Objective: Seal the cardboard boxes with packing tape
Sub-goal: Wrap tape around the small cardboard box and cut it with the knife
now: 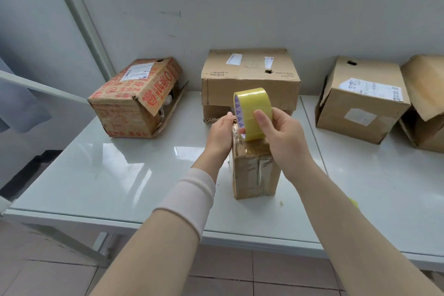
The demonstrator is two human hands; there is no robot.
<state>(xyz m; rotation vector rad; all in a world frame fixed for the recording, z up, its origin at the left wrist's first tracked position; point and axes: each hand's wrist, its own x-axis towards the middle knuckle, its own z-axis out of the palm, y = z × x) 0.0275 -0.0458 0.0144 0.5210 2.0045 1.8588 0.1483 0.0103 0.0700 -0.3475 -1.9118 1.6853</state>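
Gripping roll (253,113) in right hand (283,134), thumb pressed on yellow outer band, other fingers curled behind; left hand (222,132) curled at top left edge of small box (254,168), thumb tip by roll's side, cannot tell what it pinches. Holding roll on edge just above small box at near middle of table (120,175), hole axis running left-right, printed core rim facing left. Ranged along far wall: red box (137,98) at left with end flap open, big box (249,79) close behind the hands, right box (360,101) well apart.

Tape roll (253,113) above small box (254,170); larger boxes (249,77) behind
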